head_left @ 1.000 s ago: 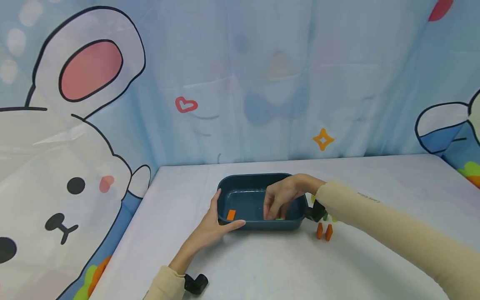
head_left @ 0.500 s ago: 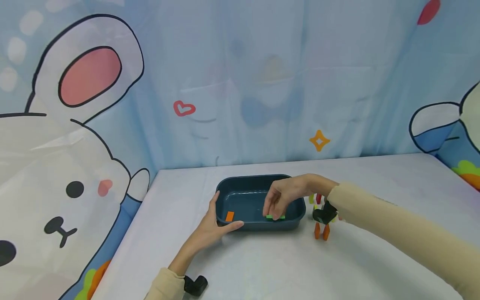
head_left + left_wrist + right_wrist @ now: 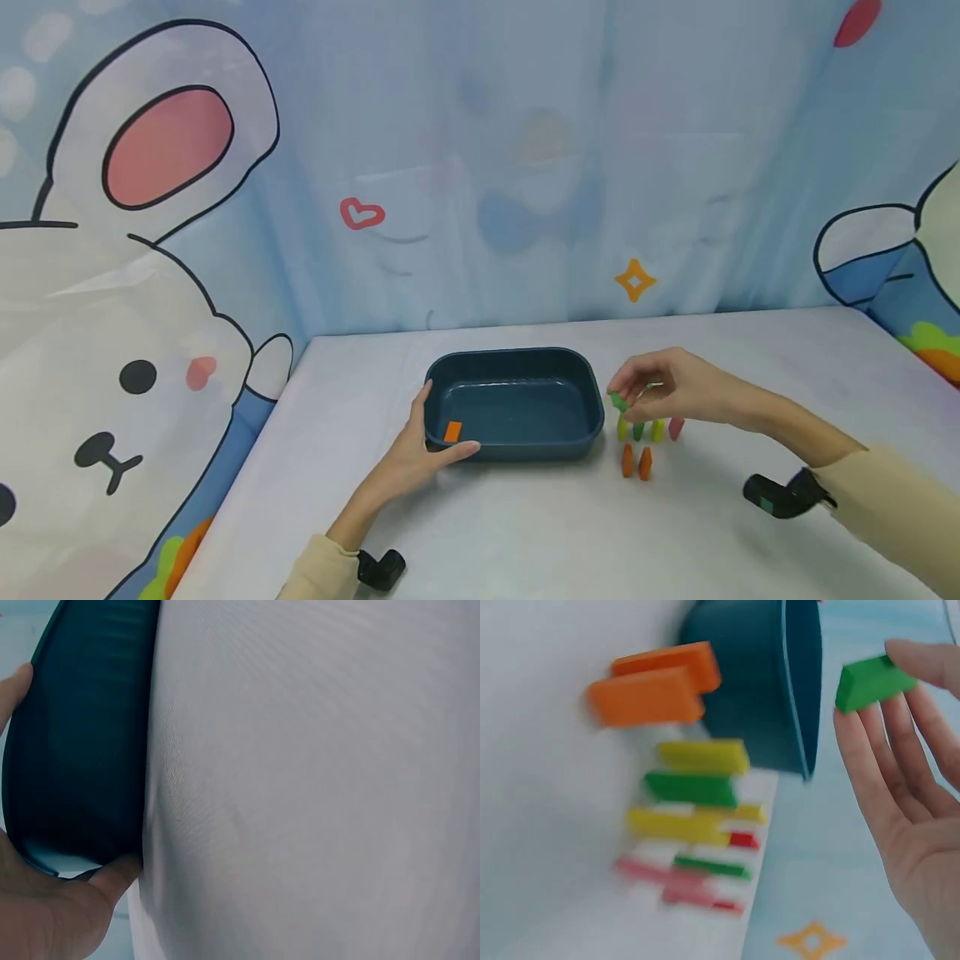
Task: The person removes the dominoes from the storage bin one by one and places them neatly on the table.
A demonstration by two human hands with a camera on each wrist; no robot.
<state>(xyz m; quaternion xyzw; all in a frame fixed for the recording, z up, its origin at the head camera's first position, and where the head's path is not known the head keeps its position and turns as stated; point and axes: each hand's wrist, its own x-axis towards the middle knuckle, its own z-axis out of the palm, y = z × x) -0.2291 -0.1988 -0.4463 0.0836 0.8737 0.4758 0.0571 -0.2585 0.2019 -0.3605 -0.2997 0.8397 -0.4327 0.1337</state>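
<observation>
A dark teal rectangular basin (image 3: 517,451) stands on the white table with an orange block (image 3: 452,431) lying inside at its front left. My left hand (image 3: 415,457) holds the basin's front left corner, thumb along the front and fingers at the left side. To the right of the basin, my right hand (image 3: 678,387) is raised above a group of standing blocks. It pinches a green block (image 3: 874,682) between thumb and fingertips. Closest to me in that group are two orange blocks (image 3: 645,463). Behind them are a yellow block (image 3: 622,428), a green one (image 3: 638,431) and a pink one (image 3: 677,428).
More yellow, red, green and pink blocks stand behind the front rows, blurred in the right wrist view. A light blue printed curtain (image 3: 450,275) hangs behind the white table (image 3: 540,533). Both wrists wear black camera mounts.
My right hand has lifted a green block out of the basin and moved right, to above the standing blocks. My left hand has stayed at the basin's corner.
</observation>
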